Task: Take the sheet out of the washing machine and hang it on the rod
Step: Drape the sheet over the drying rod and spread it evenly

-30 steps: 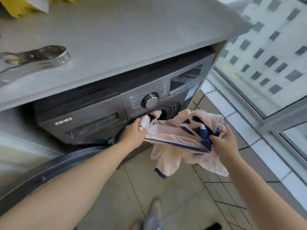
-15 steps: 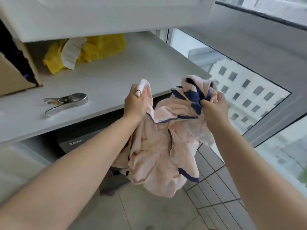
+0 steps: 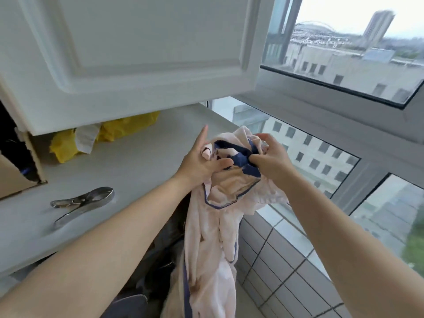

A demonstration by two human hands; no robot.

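Observation:
The pale pink sheet (image 3: 213,244) with navy trim is bunched up at chest height and hangs in a long twisted fall toward the floor. My left hand (image 3: 202,162) pinches a fold at the top of the bundle, its index finger sticking straight up. My right hand (image 3: 269,159) pinches the navy edge just to the right, a few centimetres away. Only a dark strip of the washing machine (image 3: 165,246) shows under the counter, behind my left forearm. No rod is in view.
A white counter (image 3: 146,161) carries a large metal clip (image 3: 85,200), a yellow bag (image 3: 127,127) and a cardboard box (image 3: 16,177). An open white cabinet door (image 3: 137,53) hangs overhead. Windows (image 3: 321,157) line the right; tiled floor (image 3: 275,271) lies below.
The sheet has come fully out of the drum and risen above counter height. My hands have moved close together at its top, and the view has tilted up from the machine.

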